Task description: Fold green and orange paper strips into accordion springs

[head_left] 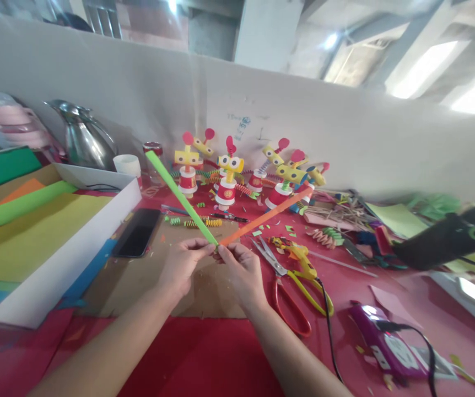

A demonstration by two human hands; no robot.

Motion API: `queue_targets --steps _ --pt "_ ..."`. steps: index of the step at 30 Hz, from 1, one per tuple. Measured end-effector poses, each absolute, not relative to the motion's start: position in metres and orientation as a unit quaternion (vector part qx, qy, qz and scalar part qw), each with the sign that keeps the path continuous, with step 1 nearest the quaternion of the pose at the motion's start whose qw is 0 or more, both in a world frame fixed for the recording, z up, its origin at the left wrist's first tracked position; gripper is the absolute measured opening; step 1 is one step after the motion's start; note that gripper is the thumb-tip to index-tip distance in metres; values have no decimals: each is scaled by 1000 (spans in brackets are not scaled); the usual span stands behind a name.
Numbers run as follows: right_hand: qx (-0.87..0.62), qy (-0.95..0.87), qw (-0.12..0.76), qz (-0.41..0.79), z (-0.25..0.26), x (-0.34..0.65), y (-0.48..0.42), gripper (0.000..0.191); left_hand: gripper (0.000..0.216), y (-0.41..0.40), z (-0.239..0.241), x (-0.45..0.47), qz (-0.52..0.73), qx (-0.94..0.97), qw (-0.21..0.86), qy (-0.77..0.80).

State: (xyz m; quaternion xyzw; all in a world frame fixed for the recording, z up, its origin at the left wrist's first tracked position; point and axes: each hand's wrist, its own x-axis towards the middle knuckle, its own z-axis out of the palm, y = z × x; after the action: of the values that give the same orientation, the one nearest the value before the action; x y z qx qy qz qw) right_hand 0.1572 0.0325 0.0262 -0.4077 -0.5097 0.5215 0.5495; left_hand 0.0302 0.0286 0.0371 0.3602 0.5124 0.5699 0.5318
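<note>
My left hand pinches the near end of a long green paper strip that runs up and to the left. My right hand pinches the near end of an orange paper strip that runs up and to the right. The two strip ends meet between my fingertips, above a brown cardboard sheet on the red table. Behind them stands a row of paper-cup figures with yellow heads and red hearts.
Red-handled scissors and a yellow glue gun lie right of my hands. A black phone lies to the left, beside a white box of coloured paper. A purple power strip, a metal kettle and paper scraps surround the work area.
</note>
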Motion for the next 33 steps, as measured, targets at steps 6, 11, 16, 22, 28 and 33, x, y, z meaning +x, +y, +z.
queue_targets --steps 6,11,16,22,28,33 --pt "-418 -528 559 483 28 158 31 18 13 25 51 33 568 410 545 461" --pt "-434 -540 555 460 27 155 28 16 4 24 49 37 582 394 538 465" --pt "-411 -537 557 483 26 151 27 13 14 27 36 37 619 267 590 445" --pt "-417 -599 527 436 26 150 26 19 19 27 37 39 618 181 659 389" --pt "-469 -662 510 287 28 155 27 27 14 23 42 44 583 200 690 379" --pt "-443 -614 531 381 28 155 28 26 14 24 44 42 588 220 682 375"
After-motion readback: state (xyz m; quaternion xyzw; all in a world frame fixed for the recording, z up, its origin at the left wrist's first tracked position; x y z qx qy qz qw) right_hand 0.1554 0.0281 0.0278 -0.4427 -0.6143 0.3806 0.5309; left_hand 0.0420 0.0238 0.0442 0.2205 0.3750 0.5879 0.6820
